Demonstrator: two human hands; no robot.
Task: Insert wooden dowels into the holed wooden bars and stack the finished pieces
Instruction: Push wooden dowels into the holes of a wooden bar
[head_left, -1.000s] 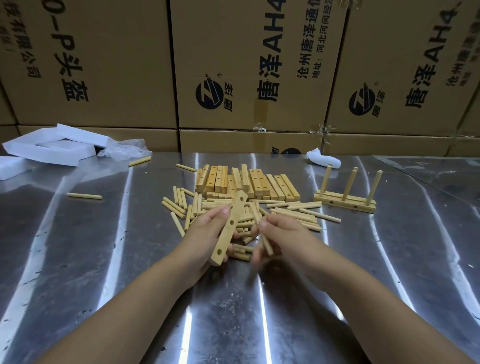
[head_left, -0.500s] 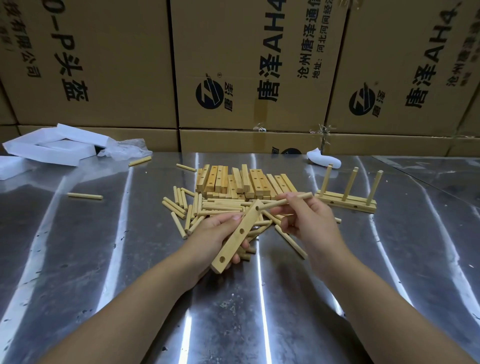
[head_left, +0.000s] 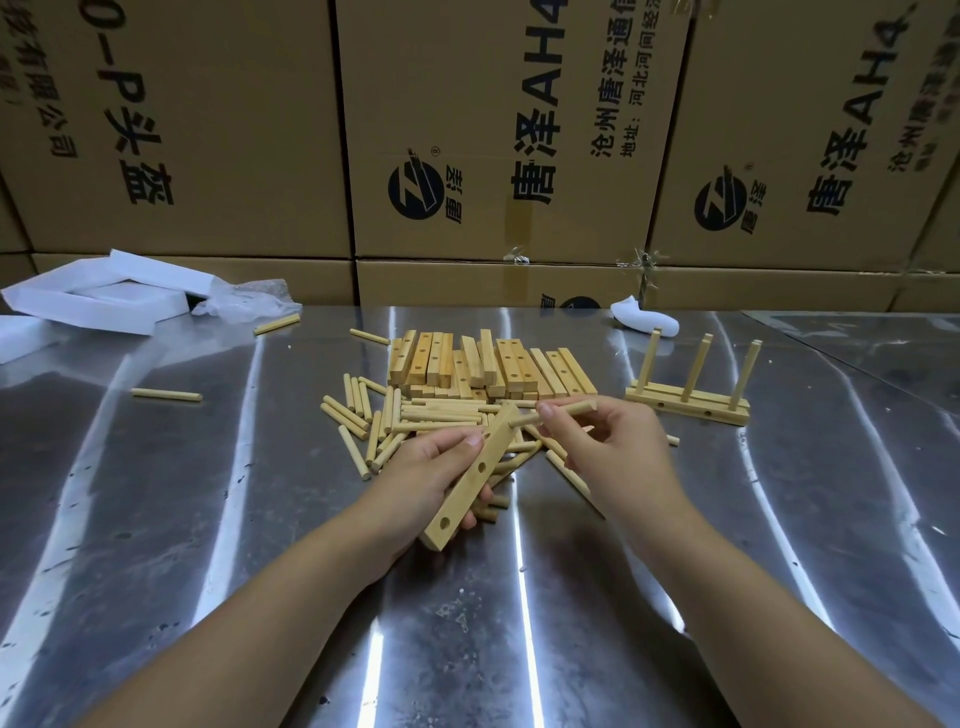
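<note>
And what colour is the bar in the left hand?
The bar is pale yellow wood; head view.

A pale wooden bar (head_left: 470, 478) with round holes is held tilted in the left hand (head_left: 431, 478). The right hand (head_left: 618, 447) pinches one dowel (head_left: 563, 410), nearly level, its end at the bar's upper end. Loose dowels (head_left: 363, 421) lie scattered before a heap of bars (head_left: 488, 364). To the right sits a finished piece (head_left: 688, 402) with three dowels standing up.

Bare left forearm (head_left: 291, 597), bare right forearm (head_left: 727, 566)
</note>
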